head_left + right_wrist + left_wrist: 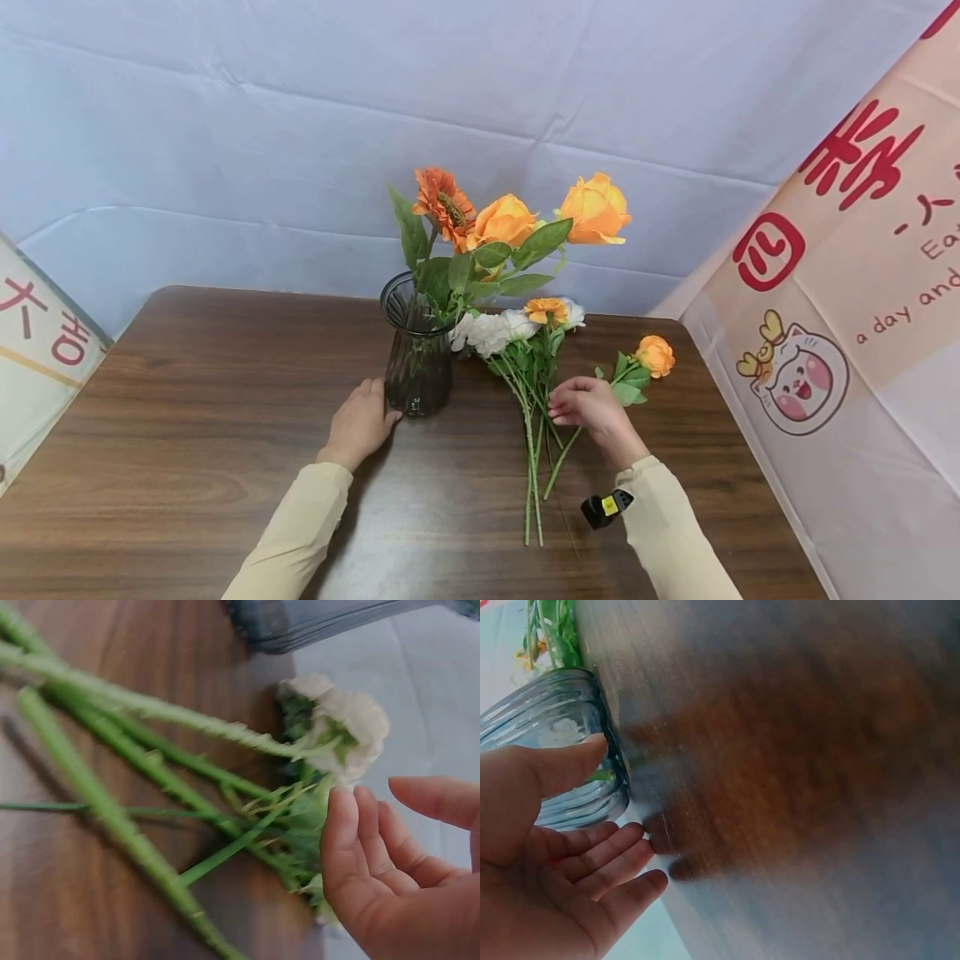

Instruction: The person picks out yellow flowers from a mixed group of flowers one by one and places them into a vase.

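Note:
My left hand (362, 419) rests beside the base of a dark ribbed glass vase (418, 379). Its thumb (574, 766) lies against the glass near the bottom, the other fingers loosely extended. In the vase stand an orange gerbera-like flower (446, 207) and two orange roses (595, 210) with green leaves. Over the loose stems on the table hovers my right hand (592, 410), thumb and fingers apart with nothing between them. Under and beside it lie white flowers (489, 333), a small orange flower (546, 312) and green stems (142, 761), crossing one another.
A single orange rose (655, 357) lies to the right, its stem passing under my right hand. The brown wooden table (187, 417) reaches back to a pale cloth wall (300, 150). A printed banner (862, 275) hangs on the right.

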Demonstrator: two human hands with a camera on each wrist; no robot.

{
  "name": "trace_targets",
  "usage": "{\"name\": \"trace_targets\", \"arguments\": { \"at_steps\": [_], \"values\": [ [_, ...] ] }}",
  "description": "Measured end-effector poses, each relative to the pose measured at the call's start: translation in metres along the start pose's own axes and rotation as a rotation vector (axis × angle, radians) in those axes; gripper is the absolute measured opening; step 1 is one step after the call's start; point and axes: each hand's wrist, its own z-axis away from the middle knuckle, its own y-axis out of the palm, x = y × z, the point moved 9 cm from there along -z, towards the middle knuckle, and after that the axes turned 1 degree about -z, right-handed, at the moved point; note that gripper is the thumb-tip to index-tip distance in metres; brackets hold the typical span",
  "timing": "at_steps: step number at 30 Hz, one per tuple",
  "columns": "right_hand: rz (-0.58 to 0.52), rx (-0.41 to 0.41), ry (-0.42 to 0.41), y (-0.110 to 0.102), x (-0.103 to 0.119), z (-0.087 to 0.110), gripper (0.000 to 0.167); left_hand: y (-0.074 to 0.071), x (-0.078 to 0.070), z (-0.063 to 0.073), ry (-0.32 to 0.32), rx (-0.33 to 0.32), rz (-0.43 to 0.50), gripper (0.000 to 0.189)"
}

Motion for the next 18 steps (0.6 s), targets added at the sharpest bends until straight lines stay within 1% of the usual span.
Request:
{"name": "trace_targets", "arguments": {
  "at_steps": [5,10,15,18],
  "values": [
    [0.024,-0.022,0.044,-0.007,-0.019,-0.003,0.017,0.0,0.0,0.0,0.005,-0.012,-0.001,0.06],
    [0.052,-0.034,0.074,-0.011,-0.032,-0.007,0.016,0.001,0.001,0.0,0.007,-0.007,-0.003,0.061],
    [0.064,-0.029,0.087,-0.012,-0.038,-0.01,0.017,0.001,0.001,0.0,0.009,-0.009,-0.004,0.06],
    [0.063,-0.017,0.084,-0.011,-0.038,-0.011,0.021,0.001,0.0,0.0,0.008,-0.007,-0.003,0.061]
  ]
}}
